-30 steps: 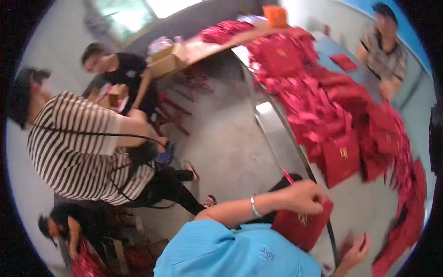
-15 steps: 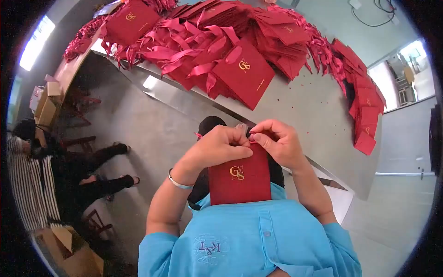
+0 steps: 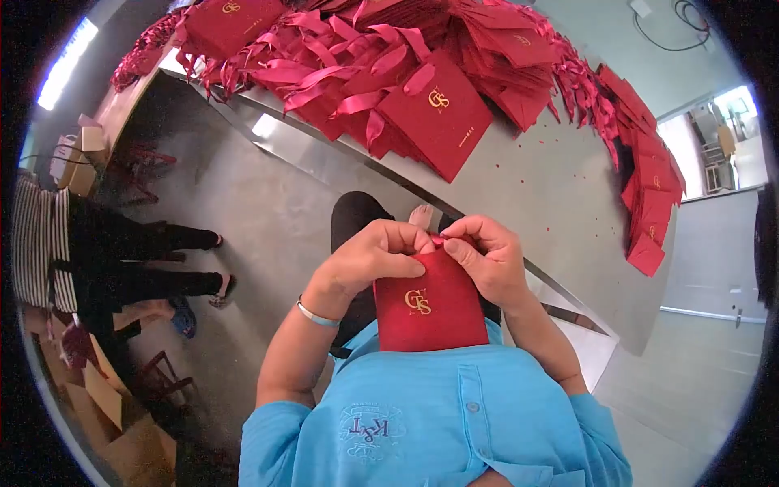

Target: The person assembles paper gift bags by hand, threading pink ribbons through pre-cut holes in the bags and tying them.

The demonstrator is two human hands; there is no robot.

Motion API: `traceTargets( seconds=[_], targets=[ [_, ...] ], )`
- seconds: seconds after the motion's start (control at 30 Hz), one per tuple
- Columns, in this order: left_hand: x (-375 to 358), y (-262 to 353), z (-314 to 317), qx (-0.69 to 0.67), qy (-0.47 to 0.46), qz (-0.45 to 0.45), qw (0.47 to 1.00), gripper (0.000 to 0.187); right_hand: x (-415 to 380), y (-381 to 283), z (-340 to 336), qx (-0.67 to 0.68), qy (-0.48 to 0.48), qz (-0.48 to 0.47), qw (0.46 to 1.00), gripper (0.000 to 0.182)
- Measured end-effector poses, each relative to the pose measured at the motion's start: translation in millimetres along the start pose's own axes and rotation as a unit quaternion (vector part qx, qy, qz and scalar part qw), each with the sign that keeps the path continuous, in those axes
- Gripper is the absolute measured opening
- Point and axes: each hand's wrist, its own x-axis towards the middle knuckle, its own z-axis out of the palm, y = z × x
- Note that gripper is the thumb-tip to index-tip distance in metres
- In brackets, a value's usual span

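A red paper bag (image 3: 430, 312) with a gold monogram rests on my lap against the blue shirt. My left hand (image 3: 375, 258) is closed at the bag's top edge, its thumb lying along the front and its fingers bent behind. At the top right corner my right hand (image 3: 488, 256) pinches a short piece of pink ribbon (image 3: 439, 240) between thumb and fingertips. The ribbon's other end is hidden behind the bag and fingers.
Red bags with pink ribbons (image 3: 434, 114) are piled along the far side of the grey table (image 3: 552, 211). More red bags (image 3: 649, 187) lie at its right. At left, another person (image 3: 105, 252) stands near cardboard boxes (image 3: 122, 406) and red stools (image 3: 166, 373).
My right hand's fingers have closed in around the ribbon, and the bag has tilted a little. The other person at left has shifted and now stands more upright.
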Motion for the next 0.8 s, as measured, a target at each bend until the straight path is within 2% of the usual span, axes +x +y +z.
traceTargets(
  seconds=[0.17,0.37,0.8],
  targets=[
    [4.9,-1.6,-3.4,-0.021,-0.013,0.004,1.000,0.016,4.7,-1.2,3.1,0.000,0.004,0.011,1.000,0.011],
    [10.5,-8.2,-2.9,-0.032,0.021,0.026,0.999,0.015,8.2,10.8,3.4,-0.001,0.025,0.016,1.000,0.011],
    [9.8,-10.5,3.4,0.077,0.102,0.071,0.989,0.008,7.6,5.6,6.3,-0.049,0.049,-0.016,0.997,0.011]
  ],
)
